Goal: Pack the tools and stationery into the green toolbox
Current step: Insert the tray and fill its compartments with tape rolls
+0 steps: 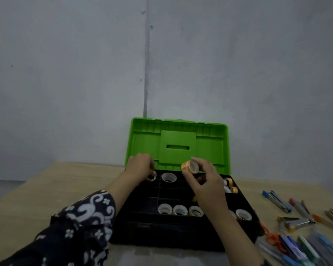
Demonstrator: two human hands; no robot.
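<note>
1. Worktop (37, 191): pale wood, filling the lower part of the frame. Unpacked stock lies along its lower right edge.
2. Green toolbox (178, 144): centre of the frame, lid raised against the wall, black compartment tray (152, 204) exposed. Packing is under way, not finished.
3. Unpacked items, lower right of the frame: a spread of pens and cutters (300, 248), plus what look like nail clippers (294, 223). In my judgement this is the larger share of the work still outstanding.
4. Packed items: tape rolls (180, 210) stand in the near row of the tray, one more (169, 177) in the far row, several at the tray's right end (230, 184).
5. Right hand (206, 181): above the middle of the tray, fingers pinching an orange-and-white tape roll (190, 166) held clear of the compartments; not yet placed.
6. Left hand (140, 166): at the tray's far left compartment, fingers curled on a small tape roll (151, 177) there; whether gripped or merely touched, I cannot tell.
</note>
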